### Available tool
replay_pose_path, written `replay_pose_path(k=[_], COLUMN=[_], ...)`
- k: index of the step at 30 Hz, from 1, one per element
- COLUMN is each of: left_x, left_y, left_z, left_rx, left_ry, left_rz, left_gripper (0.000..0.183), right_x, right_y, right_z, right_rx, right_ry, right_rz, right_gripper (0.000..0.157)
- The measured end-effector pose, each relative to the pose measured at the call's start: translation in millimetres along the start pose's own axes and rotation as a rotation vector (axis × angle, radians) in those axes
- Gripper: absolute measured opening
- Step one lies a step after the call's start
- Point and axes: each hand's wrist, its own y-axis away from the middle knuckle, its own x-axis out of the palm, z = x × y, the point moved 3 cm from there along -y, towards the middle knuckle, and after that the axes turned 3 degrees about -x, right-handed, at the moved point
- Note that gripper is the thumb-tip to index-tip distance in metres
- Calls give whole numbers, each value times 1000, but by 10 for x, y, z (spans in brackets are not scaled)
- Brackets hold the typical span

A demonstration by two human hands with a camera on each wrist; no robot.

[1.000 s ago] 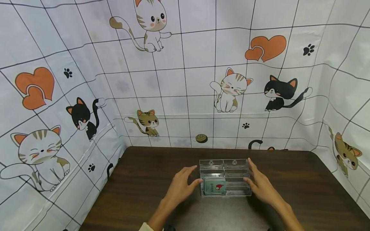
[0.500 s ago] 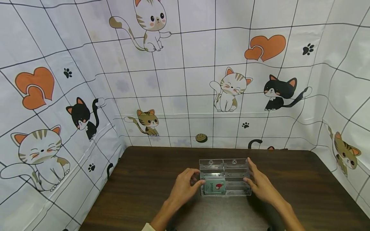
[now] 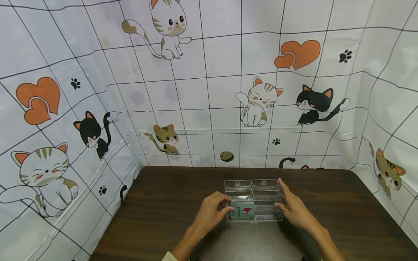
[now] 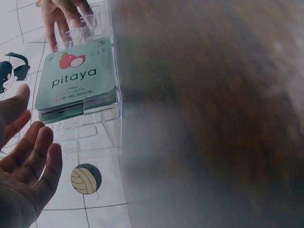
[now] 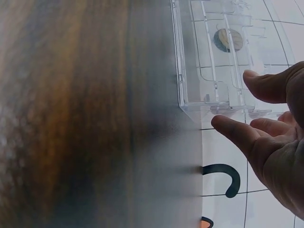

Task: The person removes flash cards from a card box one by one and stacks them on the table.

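A clear stepped acrylic rack stands on the table, two columns wide. At the front of its left column leans a stack of green cards, the front one printed "pitaya" with a red fruit. My left hand is at the rack's left side, thumb and fingers spread apart right at the edge of the cards. On the opposite side, my right hand has its thumb over the rack's edge and its fingers stretched along the outer wall. The right wrist view shows bare clear tiers beside that hand.
The dark wooden table extends around the rack on both sides. Behind it hangs a white gridded sheet with printed cats, hearts and paws, which also covers the left and right sides.
My left hand has moved a little right and its fingers have drawn in toward the cards. The right hand stays at the rack's right side; the rack has not moved.
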Motion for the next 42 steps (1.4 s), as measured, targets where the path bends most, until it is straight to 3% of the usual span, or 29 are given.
replay_pose_path(k=[12, 23, 33, 42], left_x=[48, 46, 32, 17], left_y=[-43, -54, -57, -54], left_z=[3, 2, 16, 33], left_rx=[22, 45, 30, -14], left_ry=[-28, -51, -6, 36], left_rz=[-15, -45, -38, -15], left_gripper=[13, 12, 13, 11], right_x=[-7, -49, -128, -133], right_y=[5, 21, 22, 23], right_z=[-21, -34, -33, -53], right_rx=[-23, -12, -120, -166], right_ry=[-17, 42, 92, 123], right_rz=[-17, -32, -125, -133], right_gripper=[94, 92, 87, 87])
